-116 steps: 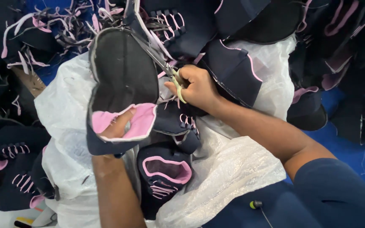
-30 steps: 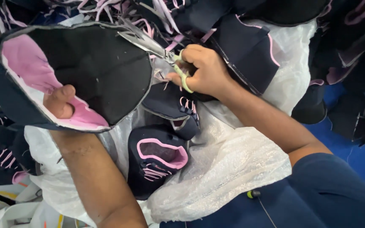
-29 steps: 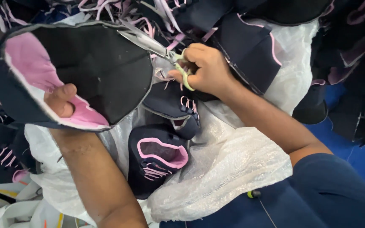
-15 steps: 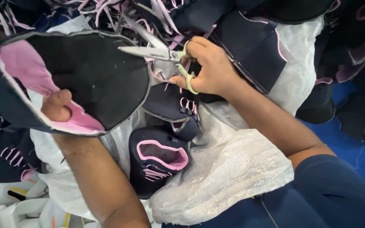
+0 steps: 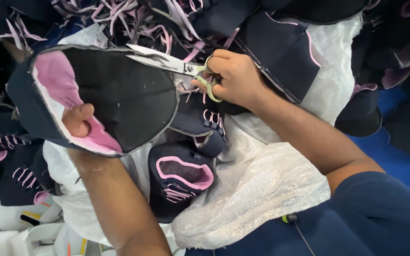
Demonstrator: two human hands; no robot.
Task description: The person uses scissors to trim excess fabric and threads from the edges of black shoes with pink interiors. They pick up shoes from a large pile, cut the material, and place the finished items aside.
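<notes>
Right hand (image 5: 236, 78) sits up at twelve o'clock, fingers curled tight through the pale yellow-green loops of a pair of scissors (image 5: 176, 64). The steel blades are parted a little and point toward nine o'clock, their tips lying just over the upper rim of the dark shoe upper (image 5: 119, 95).

Left hand (image 5: 79, 121), at nine o'clock, is mostly tucked inside that upper. Only the thumb shows, pressed down on the pink lining (image 5: 58, 80), so the hand is gripping the piece from within; how the hidden fingers lie cannot be told. The upper is held open like a bowl, its black inner face turned to the camera and its grey cut edge running all round.

Below, at six o'clock, another navy upper with pink trim (image 5: 181, 178) rests on a crinkled white plastic sack (image 5: 257, 189), which spreads across the lap from centre to four o'clock.

It's crowded. A heap of navy and pink uppers (image 5: 281, 47) packs the whole top edge from ten to two o'clock and down both sides. The scissor blades have only a narrow gap between the held piece and the tangle of pink laces (image 5: 134, 14) behind them. The one open patch is blue floor (image 5: 390, 142) at three o'clock.
</notes>
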